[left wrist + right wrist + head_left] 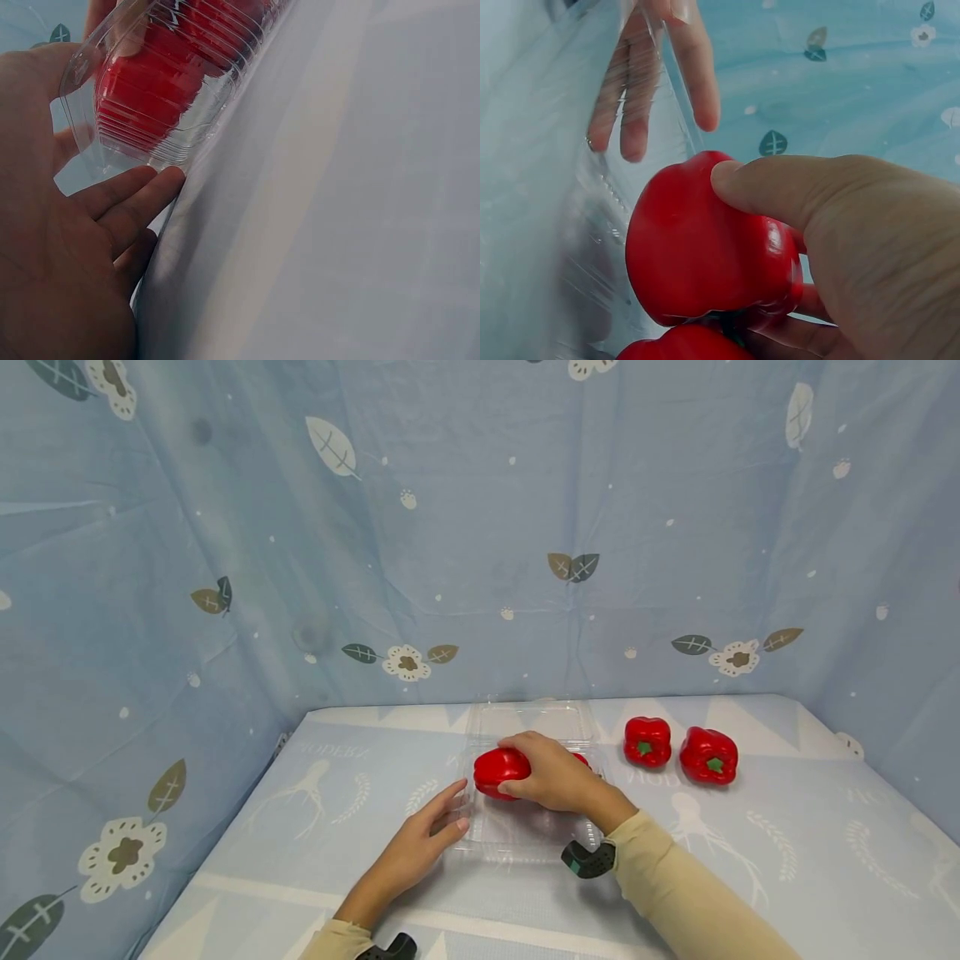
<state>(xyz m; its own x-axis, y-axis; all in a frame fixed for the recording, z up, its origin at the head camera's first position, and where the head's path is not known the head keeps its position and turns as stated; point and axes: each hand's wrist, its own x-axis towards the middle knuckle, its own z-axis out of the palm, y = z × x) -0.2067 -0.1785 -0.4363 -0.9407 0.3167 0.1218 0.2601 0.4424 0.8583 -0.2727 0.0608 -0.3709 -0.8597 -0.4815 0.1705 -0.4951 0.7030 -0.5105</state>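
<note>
A clear plastic clamshell box (517, 842) lies open on the table, its lid (532, 720) flat toward the back. My right hand (519, 770) grips a red bell pepper (498, 770) over the tray's left part; thumb and fingers curl round the pepper (705, 247). A second red pepper (671, 346) sits just beside it in the tray, mostly hidden by the hand. My left hand (444, 817) rests with straight fingers against the box's left wall (161, 131); the red shows through the ribbed plastic.
Two more red peppers (647, 742) (708, 756) stand on the table to the right of the box. Blue leaf-patterned cloth (480, 527) hangs behind and at both sides. Bare tablecloth lies at the left (330, 793) and far right.
</note>
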